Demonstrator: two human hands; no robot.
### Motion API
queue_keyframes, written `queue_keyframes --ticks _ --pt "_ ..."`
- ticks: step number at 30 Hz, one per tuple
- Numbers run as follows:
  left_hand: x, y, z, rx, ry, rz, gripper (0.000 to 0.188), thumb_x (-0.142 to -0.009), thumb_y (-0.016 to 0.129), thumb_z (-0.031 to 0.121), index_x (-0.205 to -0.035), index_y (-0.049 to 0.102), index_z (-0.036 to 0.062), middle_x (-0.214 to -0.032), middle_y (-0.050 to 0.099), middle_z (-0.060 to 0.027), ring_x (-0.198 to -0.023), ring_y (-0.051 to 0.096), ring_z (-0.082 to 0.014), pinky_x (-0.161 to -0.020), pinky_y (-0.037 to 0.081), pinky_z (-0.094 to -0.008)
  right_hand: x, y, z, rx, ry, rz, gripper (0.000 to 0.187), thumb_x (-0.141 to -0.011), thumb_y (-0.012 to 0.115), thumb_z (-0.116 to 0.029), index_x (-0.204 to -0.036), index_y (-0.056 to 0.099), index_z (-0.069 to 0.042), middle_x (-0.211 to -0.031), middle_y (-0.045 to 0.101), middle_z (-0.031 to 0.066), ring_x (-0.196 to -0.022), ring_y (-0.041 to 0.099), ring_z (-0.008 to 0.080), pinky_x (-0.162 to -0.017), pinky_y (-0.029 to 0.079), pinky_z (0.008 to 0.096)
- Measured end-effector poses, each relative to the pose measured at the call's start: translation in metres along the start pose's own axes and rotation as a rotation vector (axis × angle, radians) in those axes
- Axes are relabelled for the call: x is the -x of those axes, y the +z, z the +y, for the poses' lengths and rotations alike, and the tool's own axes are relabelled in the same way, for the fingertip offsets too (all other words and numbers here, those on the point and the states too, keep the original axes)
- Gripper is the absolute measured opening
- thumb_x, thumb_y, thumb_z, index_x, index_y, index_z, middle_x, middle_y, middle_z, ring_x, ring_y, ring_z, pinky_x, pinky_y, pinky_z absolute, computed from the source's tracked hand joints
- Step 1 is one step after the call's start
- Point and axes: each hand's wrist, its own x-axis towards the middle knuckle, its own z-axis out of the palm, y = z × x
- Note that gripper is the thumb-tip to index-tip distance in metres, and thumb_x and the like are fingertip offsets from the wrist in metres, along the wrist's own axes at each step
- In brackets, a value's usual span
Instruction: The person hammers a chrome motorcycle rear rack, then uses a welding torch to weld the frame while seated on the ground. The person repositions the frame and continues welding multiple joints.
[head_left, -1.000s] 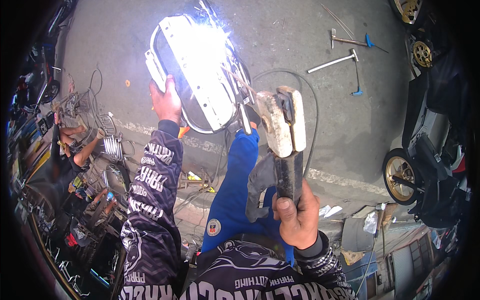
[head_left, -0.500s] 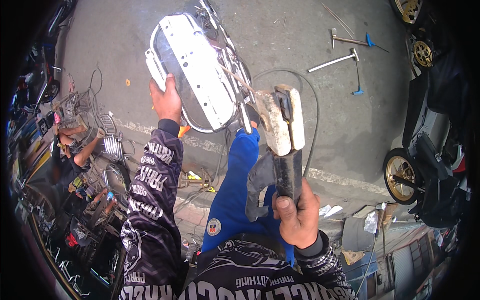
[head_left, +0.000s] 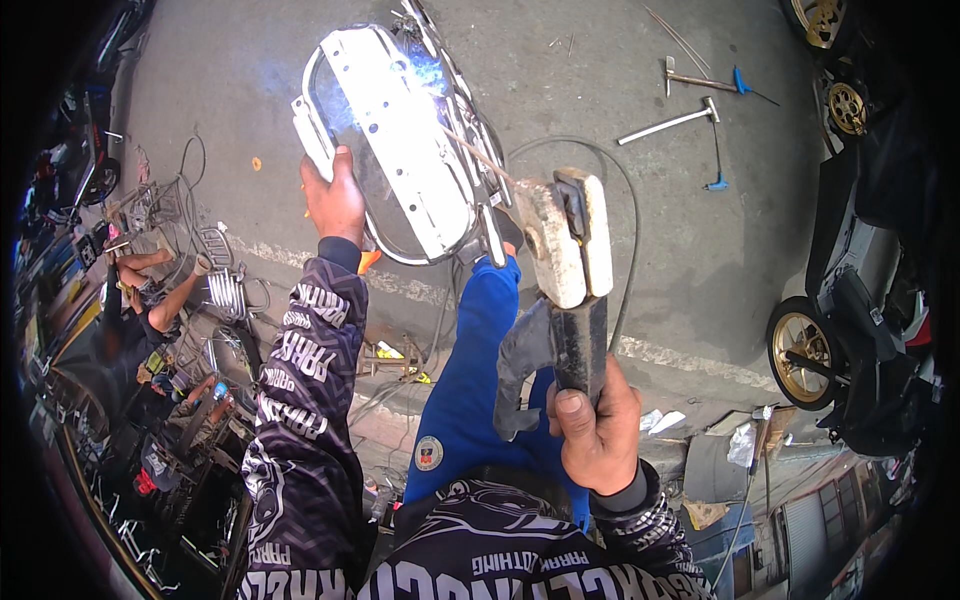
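My right hand [head_left: 598, 430] is wrapped around the black handle of a welding electrode holder [head_left: 568, 240] with worn white jaws. A thin electrode [head_left: 470, 150] runs from the jaws up and left to a shiny metal rack [head_left: 385, 130] of bent tubes and a holed flat plate. Blue-white arc light and smoke [head_left: 428, 72] show at the rack's upper right; the glare hides the rod's tip. At the rack's left edge, my left hand [head_left: 335, 205] grips the tubing with the thumb on top.
Two hammers, one wood-handled [head_left: 700, 80] and one metal [head_left: 665, 122], lie on the concrete at upper right beside blue-handled tools [head_left: 717, 183]. A cable [head_left: 635, 230] curves behind the holder. Motorcycles [head_left: 850, 300] stand right; another person [head_left: 150, 290] sits left among metal parts.
Blue arc light and smoke at the rack's upper right are more distinct now. The electrode holder has shifted very slightly; both hands keep their grip.
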Motion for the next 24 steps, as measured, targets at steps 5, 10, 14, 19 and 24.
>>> queue_keyframes --ticks 5,10,14,19,24 --pt "0.0002 0.0008 0.0001 0.001 0.002 0.014 0.068 -0.096 0.061 0.033 -0.144 0.038 -0.0092 -0.133 0.057 -0.0276 -0.123 0.056 -0.0358 -0.105 0.04 -0.0384 -0.0007 0.0008 0.0008 0.009 -0.016 0.004 0.035 -0.097 0.067 -0.025 -0.115 0.058 0.003 -0.068 0.066 0.0107 -0.059 0.065 0.0166 -0.057 0.048 0.03" --pt "-0.0005 0.0003 -0.0014 -0.001 0.001 0.003 0.068 -0.096 0.061 0.034 -0.144 0.038 -0.0087 -0.132 0.058 -0.0274 -0.121 0.057 -0.0355 -0.105 0.04 -0.0385 -0.001 0.0014 -0.0002 0.003 -0.015 0.004 0.034 -0.097 0.067 -0.024 -0.115 0.057 0.003 -0.067 0.065 0.01 -0.059 0.065 0.0163 -0.057 0.048 0.0295" --pt "-0.002 0.0 -0.0022 0.065 -0.008 -0.024 0.066 -0.096 0.062 0.033 -0.143 0.039 -0.0077 -0.13 0.06 -0.0264 -0.12 0.059 -0.0341 -0.103 0.041 -0.0382 -0.0018 0.0004 -0.0003 -0.024 -0.001 -0.007 0.035 -0.097 0.068 -0.024 -0.115 0.057 0.004 -0.066 0.065 0.0092 -0.057 0.064 0.0154 -0.055 0.048 0.0289" --pt "-0.0007 0.0004 -0.0008 0.024 0.012 0.002 0.059 -0.097 0.062 0.029 -0.139 0.043 -0.0069 -0.126 0.062 -0.0231 -0.115 0.06 -0.0307 -0.101 0.043 -0.0366 -0.0027 0.0014 -0.0003 -0.002 -0.005 -0.01 0.035 -0.097 0.067 -0.023 -0.116 0.057 0.004 -0.064 0.064 0.0086 -0.055 0.062 0.0144 -0.054 0.047 0.0283" --pt "-0.001 0.0005 -0.0011 0.035 0.004 0.016 0.056 -0.097 0.062 0.026 -0.138 0.043 -0.007 -0.125 0.063 -0.0222 -0.113 0.061 -0.0299 -0.1 0.044 -0.0359 -0.0035 0.0038 0.0006 -0.017 -0.022 -0.002 0.053 -0.102 0.056 -0.046 -0.118 0.056 0.005 -0.066 0.057 0.0022 -0.055 0.05 0.0075 -0.051 0.039 0.0238"
